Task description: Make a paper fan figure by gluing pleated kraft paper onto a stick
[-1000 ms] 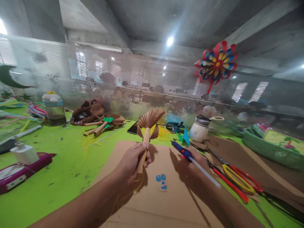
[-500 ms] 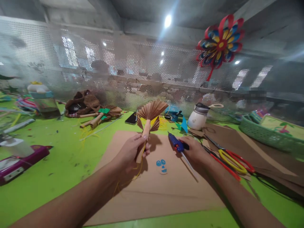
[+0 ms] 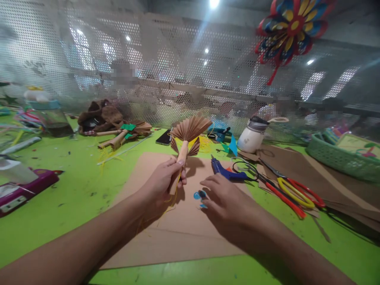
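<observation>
My left hand (image 3: 162,185) is closed around the rolled stem of a brown paper fan figure (image 3: 189,131), held upright over a brown cardboard sheet (image 3: 166,241). My right hand (image 3: 226,202) hovers low over the sheet with its fingers spread and nothing in them. Its fingertips are right at small blue paper pieces (image 3: 198,195) lying on the cardboard. A blue glue gun (image 3: 226,171) lies on the sheet just beyond my right hand.
Red and yellow scissors (image 3: 292,191) lie to the right on brown paper. A white jar (image 3: 252,137), a phone (image 3: 164,137), more brown paper figures (image 3: 124,134), a green basket (image 3: 338,160) and a pink case (image 3: 23,190) stand on the green table. A perforated screen runs behind.
My right hand has let go of the glue gun, which now lies on the sheet, and has moved left to the blue paper pieces. The left hand still holds the figure.
</observation>
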A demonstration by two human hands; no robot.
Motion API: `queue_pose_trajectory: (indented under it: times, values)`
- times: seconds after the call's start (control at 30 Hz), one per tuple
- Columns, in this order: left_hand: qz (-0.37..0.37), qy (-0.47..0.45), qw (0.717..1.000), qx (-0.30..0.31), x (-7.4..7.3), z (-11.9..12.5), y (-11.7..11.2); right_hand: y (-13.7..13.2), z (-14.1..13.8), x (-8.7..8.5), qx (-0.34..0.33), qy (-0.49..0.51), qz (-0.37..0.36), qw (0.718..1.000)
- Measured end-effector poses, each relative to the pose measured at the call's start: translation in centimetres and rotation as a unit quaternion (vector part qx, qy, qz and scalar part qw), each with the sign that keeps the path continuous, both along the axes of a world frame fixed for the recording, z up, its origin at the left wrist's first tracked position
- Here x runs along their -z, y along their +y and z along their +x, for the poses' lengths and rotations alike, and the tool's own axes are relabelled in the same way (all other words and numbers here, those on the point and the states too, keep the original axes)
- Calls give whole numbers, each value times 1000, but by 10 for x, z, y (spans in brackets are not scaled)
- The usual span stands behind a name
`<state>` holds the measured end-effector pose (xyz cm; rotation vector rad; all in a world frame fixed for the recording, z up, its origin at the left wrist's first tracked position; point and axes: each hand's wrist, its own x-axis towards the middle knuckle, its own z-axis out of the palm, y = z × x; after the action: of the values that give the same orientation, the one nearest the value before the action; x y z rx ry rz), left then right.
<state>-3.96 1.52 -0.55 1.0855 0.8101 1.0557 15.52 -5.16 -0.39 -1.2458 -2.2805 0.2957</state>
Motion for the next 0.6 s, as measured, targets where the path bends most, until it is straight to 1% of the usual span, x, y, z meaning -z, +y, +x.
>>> queue_pose_trajectory:
  times: [0.1, 0.3, 0.43, 0.6]
  values:
    - [-23, -12, 1000, -9, 7, 3, -1, -7, -4, 3, 8, 7, -61, 998]
    - [-29, -3, 1000, -3, 19, 10, -5, 17, 2, 21, 15, 48, -131, 990]
    - [-19, 17, 1000, -5, 21, 11, -7, 27, 0, 27, 21, 37, -148, 988]
    - [-4, 25, 1000, -10, 22, 11, -6, 23, -4, 26, 38, 66, -139, 987]
